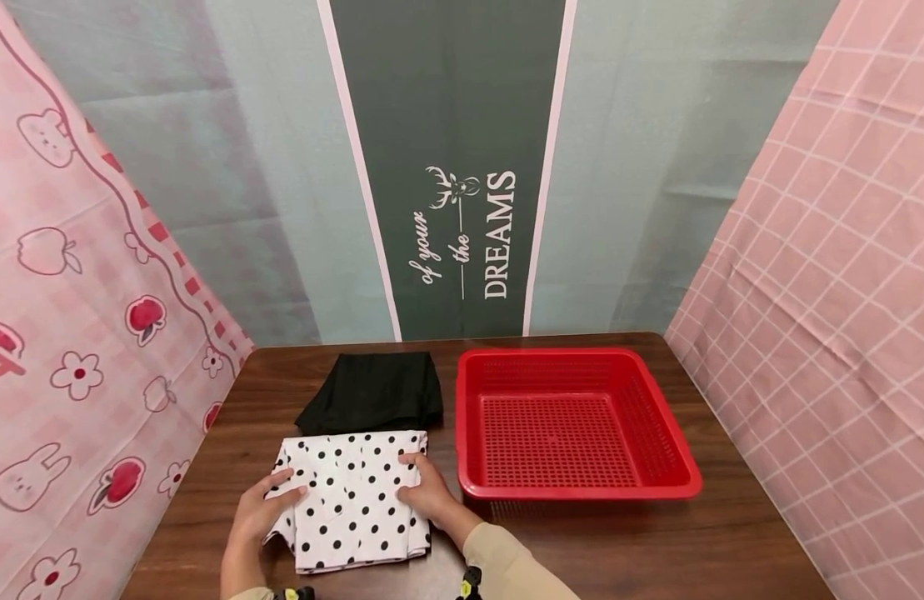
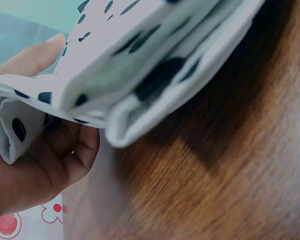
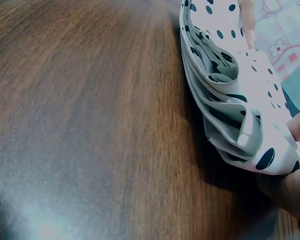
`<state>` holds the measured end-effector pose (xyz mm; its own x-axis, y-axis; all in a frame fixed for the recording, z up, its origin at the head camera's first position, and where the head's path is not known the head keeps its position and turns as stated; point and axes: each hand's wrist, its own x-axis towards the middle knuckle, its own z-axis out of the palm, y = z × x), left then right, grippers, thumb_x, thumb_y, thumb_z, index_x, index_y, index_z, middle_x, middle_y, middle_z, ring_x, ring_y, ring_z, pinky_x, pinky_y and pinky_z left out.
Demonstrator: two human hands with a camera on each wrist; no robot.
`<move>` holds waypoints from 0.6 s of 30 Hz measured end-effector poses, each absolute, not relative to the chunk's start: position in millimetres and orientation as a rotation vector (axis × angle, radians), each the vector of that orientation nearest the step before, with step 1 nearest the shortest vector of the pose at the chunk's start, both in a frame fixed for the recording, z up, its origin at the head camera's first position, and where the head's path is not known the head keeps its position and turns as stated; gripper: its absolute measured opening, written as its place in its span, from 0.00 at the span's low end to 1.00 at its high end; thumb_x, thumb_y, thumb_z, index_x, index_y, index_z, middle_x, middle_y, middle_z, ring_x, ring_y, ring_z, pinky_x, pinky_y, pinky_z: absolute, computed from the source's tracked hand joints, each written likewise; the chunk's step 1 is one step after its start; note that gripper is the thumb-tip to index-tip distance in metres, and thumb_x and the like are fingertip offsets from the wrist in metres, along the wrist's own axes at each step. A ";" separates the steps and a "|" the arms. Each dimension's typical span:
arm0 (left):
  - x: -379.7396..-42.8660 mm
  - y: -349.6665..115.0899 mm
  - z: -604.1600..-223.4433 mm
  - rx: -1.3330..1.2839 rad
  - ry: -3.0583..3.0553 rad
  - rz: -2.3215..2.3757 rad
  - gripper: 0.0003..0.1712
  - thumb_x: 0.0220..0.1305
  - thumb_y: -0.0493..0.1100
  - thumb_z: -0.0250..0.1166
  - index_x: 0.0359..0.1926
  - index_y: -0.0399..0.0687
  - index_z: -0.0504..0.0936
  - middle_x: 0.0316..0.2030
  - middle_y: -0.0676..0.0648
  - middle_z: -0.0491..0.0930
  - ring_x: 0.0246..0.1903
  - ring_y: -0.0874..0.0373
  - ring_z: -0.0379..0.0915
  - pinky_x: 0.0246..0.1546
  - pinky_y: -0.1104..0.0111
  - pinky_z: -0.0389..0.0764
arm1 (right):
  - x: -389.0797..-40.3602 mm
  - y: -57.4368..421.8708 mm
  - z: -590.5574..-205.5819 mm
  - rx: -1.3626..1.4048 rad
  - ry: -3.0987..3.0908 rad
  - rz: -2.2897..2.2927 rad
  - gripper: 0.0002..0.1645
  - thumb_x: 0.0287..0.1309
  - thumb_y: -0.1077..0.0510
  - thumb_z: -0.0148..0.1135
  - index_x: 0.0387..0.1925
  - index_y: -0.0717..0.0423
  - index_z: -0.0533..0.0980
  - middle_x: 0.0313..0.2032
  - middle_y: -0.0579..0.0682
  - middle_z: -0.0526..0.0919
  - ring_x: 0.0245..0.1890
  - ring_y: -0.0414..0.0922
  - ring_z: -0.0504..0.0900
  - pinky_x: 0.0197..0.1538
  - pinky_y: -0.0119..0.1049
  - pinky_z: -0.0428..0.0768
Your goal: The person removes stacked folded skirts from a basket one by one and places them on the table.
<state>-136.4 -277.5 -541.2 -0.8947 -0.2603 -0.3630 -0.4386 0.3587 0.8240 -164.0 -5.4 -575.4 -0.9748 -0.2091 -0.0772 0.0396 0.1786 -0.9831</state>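
A folded white cloth with black polka dots (image 1: 352, 500) lies near the front left of the table, in several layers. At its left edge my left hand (image 1: 255, 515) grips it; in the left wrist view the thumb is on top and the curled fingers (image 2: 82, 150) are beneath the fabric. My right hand (image 1: 435, 496) holds the opposite edge, and the right wrist view shows fingers above and below a corner. Stacked folds (image 3: 224, 100) face that camera. Just behind the polka-dot cloth lies a folded black cloth (image 1: 382, 392).
To the right stands a red perforated plastic basket (image 1: 466, 417) with nothing in it. Everything sits on a brown wood-grain table (image 1: 619, 550). Patterned pink curtains (image 1: 829, 333) hang at both sides, and a grey-green printed curtain (image 1: 462, 100) hangs behind.
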 end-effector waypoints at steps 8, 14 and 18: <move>-131.4 -284.5 -535.1 -0.650 2.533 1.512 0.42 0.53 0.54 0.69 0.60 0.31 0.67 0.62 0.25 0.55 0.60 0.33 0.51 0.57 0.45 0.56 | -161.0 -3.5 -563.7 -0.245 2.458 -1.697 0.30 0.34 0.73 0.61 0.47 0.61 0.73 0.41 0.58 0.73 0.38 0.50 0.70 0.39 0.38 0.71; -123.9 -291.4 -530.0 -0.738 2.589 1.595 0.39 0.51 0.48 0.71 0.58 0.29 0.69 0.49 0.30 0.73 0.44 0.47 0.70 0.40 0.65 0.72 | -157.1 -4.8 -551.6 -0.252 2.610 -1.509 0.31 0.31 0.69 0.63 0.47 0.61 0.73 0.38 0.59 0.68 0.36 0.51 0.70 0.37 0.37 0.72; -122.0 -292.1 -529.8 -0.789 2.621 1.637 0.37 0.50 0.45 0.72 0.56 0.29 0.70 0.38 0.38 0.80 0.32 0.62 0.70 0.28 0.73 0.72 | -157.6 -2.0 -540.7 -0.277 2.603 -1.429 0.31 0.32 0.67 0.64 0.48 0.61 0.72 0.39 0.60 0.67 0.35 0.53 0.72 0.37 0.37 0.72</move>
